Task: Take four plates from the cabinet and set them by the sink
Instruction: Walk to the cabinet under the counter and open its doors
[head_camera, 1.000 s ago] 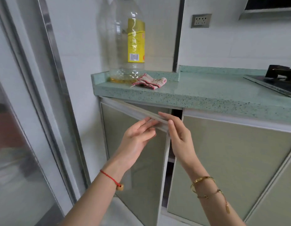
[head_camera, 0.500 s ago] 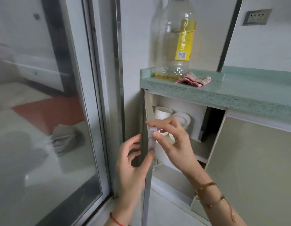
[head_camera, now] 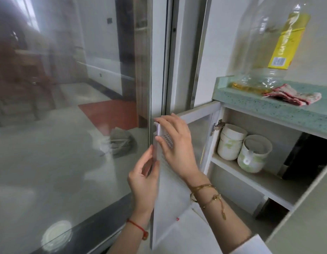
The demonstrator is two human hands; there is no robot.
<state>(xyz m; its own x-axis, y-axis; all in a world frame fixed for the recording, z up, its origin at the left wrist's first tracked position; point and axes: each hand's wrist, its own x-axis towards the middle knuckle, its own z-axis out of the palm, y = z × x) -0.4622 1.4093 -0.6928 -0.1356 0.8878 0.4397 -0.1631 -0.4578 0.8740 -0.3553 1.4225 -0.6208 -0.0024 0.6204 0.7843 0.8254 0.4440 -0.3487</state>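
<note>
The left cabinet door (head_camera: 170,195) under the green counter stands swung wide open toward the glass door. My right hand (head_camera: 174,142) grips the door's free edge near its top corner. My left hand (head_camera: 143,178) holds the same edge lower down, from the outer side. Inside the cabinet, on the upper shelf (head_camera: 258,178), stand a stack of white bowls (head_camera: 230,142) and a white cup-shaped stack with green print (head_camera: 254,154). No flat plates show; the right part of the cabinet is dark and hidden behind the shut right door (head_camera: 305,217).
A large, nearly empty oil bottle (head_camera: 268,43) with a yellow label and a pink rag (head_camera: 294,95) sit on the green counter (head_camera: 279,109). A sliding glass door (head_camera: 76,116) and its metal frame (head_camera: 170,61) stand close on the left, right behind the open cabinet door.
The cabinet door has swung from barely ajar to fully open against the glass door. Both hands followed its edge leftward, and the view turned left, showing the shelf with bowls.
</note>
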